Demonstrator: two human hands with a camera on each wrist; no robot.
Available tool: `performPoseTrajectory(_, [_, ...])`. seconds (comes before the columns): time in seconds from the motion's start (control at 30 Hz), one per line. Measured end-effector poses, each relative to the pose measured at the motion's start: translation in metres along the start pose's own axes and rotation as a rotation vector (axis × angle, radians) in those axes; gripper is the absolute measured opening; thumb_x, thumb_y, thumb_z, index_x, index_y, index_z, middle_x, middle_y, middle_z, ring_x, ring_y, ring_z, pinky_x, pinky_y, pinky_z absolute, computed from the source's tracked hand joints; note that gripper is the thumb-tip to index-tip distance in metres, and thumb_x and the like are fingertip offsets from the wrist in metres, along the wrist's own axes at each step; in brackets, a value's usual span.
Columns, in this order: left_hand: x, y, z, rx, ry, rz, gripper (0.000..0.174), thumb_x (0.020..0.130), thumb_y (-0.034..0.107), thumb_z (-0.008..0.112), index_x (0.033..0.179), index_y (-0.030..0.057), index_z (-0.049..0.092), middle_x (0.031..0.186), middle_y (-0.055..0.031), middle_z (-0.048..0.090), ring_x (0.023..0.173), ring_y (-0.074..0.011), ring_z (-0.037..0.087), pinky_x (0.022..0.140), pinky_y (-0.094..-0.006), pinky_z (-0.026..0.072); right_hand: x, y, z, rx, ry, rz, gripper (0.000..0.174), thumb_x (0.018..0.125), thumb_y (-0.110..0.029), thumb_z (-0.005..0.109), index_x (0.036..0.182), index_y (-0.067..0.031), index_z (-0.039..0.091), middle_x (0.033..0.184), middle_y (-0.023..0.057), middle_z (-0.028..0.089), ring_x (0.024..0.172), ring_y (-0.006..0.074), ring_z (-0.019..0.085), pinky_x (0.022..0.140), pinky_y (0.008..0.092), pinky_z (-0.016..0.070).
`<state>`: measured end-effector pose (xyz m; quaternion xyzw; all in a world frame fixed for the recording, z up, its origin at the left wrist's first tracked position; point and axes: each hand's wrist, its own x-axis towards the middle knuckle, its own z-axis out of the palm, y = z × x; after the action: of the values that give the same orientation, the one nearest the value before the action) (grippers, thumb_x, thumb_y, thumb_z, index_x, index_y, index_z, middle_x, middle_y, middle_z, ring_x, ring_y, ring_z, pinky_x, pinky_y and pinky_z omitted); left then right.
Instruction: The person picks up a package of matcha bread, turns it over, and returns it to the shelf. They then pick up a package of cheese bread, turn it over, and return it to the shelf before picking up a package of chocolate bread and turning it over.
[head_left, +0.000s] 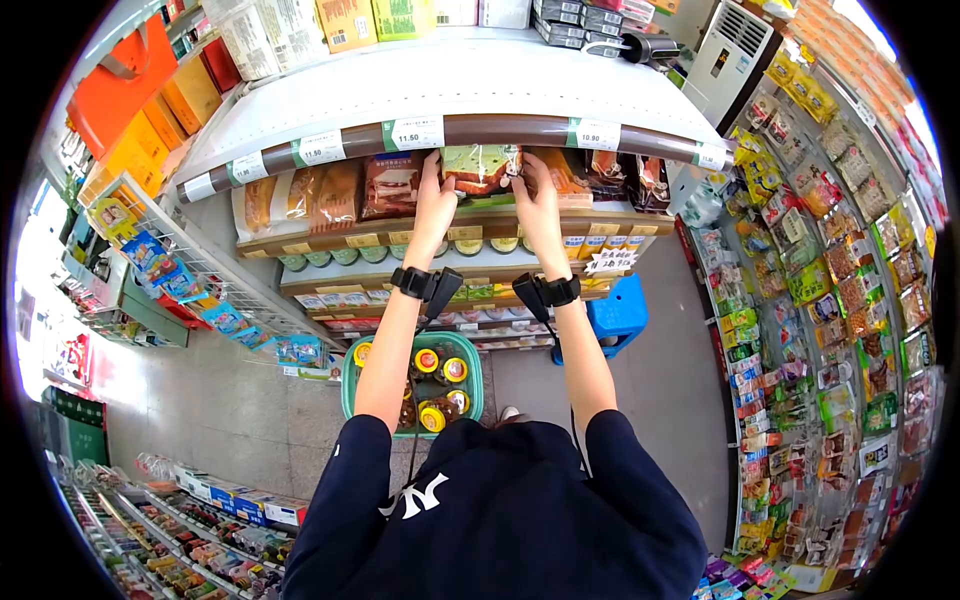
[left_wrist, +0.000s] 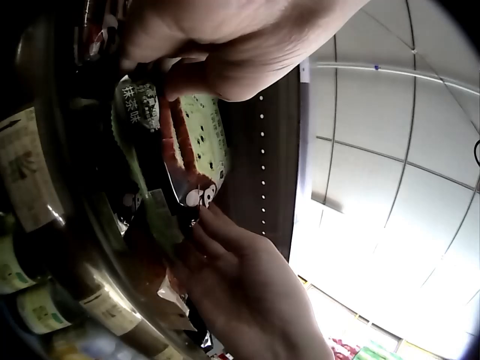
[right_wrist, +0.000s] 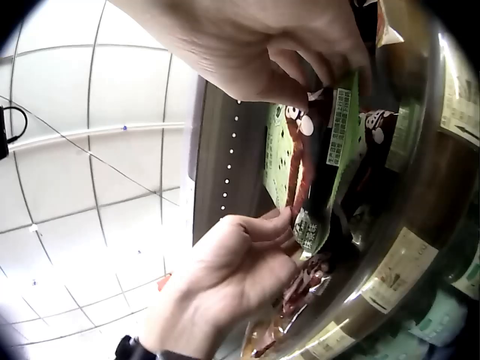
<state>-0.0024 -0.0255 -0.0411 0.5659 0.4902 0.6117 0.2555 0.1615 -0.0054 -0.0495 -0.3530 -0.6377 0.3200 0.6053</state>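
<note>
A packaged sandwich cake (head_left: 482,168), with a green speckled top, reddish-brown layers and small panda prints, is held at the front of the upper bread shelf. My left hand (head_left: 436,205) grips its left end, the thumb along the near side. At the opposite end my right hand (head_left: 540,208) pinches the wrapper between thumb and fingers. The left wrist view shows the pack (left_wrist: 199,142) tilted, with its crimped green wrapper edge facing the shelf front. More dark panda-printed packs (right_wrist: 375,131) lie close behind it in the right wrist view.
Bagged breads (head_left: 335,197) line the shelf on the left, beneath a white upper shelf (head_left: 460,80) with price tags. Jars stand on the tier below. On the floor are a green basket (head_left: 348,385) holding yellow-lidded jars and a blue stool (head_left: 618,310). Snack racks (head_left: 820,300) flank the right.
</note>
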Motion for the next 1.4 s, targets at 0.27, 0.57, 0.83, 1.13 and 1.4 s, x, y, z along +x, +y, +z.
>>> performPoseTrajectory(0.27, [0.007,-0.022,0.007,-0.059,-0.046,0.025,0.06,0.077,-0.01,0.04,0.136,0.0014,0.034,0.126,-0.0207,0.05,0.117,-0.0302,0.049,0.099,-0.03,0.0353,-0.006,0.016,0.007,-0.252,0.025,-0.003,0.043,0.088,0.002,0.05,0.13,0.0047,0.041,0.12,0.0256,0.055,0.108,0.0338,0.057,0.09,0.0364,0.0442])
performPoseTrajectory(0.57, [-0.007,-0.018,0.011,0.057,-0.04,0.041,0.061,0.081,-0.007,0.038,0.14,0.0006,0.029,0.128,-0.0218,0.05,0.117,-0.0317,0.049,0.099,-0.0318,0.0352,-0.016,0.009,0.006,-0.32,-0.005,-0.045,0.045,0.087,0.0,0.052,0.13,0.0046,0.041,0.114,0.0289,0.055,0.105,0.0424,0.054,0.088,0.0416,0.0441])
performPoseTrajectory(0.83, [-0.013,-0.016,0.006,0.22,-0.138,0.0,0.063,0.086,0.003,0.044,0.143,-0.0055,0.019,0.123,-0.0292,0.052,0.105,-0.0344,0.057,0.091,-0.0313,0.0413,-0.027,0.001,0.003,-0.442,-0.034,-0.107,0.049,0.086,-0.003,0.052,0.132,0.0061,0.039,0.123,0.0277,0.051,0.116,0.042,0.046,0.105,0.0469,0.0308])
performPoseTrajectory(1.13, [-0.017,-0.02,0.011,0.309,-0.122,-0.002,0.064,0.09,0.013,0.051,0.14,-0.0114,0.02,0.119,-0.031,0.055,0.113,-0.0382,0.054,0.094,-0.0346,0.0414,-0.043,0.0,-0.023,-0.439,-0.18,-0.087,0.043,0.088,-0.007,0.052,0.129,0.0014,0.045,0.126,0.0246,0.051,0.121,0.0385,0.045,0.111,0.0466,0.0241])
performPoseTrajectory(1.4, [-0.018,-0.02,0.005,0.266,-0.117,-0.028,0.059,0.091,0.018,0.053,0.139,-0.0078,0.03,0.11,-0.0265,0.061,0.081,-0.0243,0.061,0.078,-0.0295,0.0468,-0.039,-0.019,-0.053,-0.4,0.34,-0.186,0.052,0.082,-0.012,0.062,0.13,-0.0046,0.045,0.136,0.0209,0.038,0.126,0.0382,0.033,0.105,0.0476,0.0267])
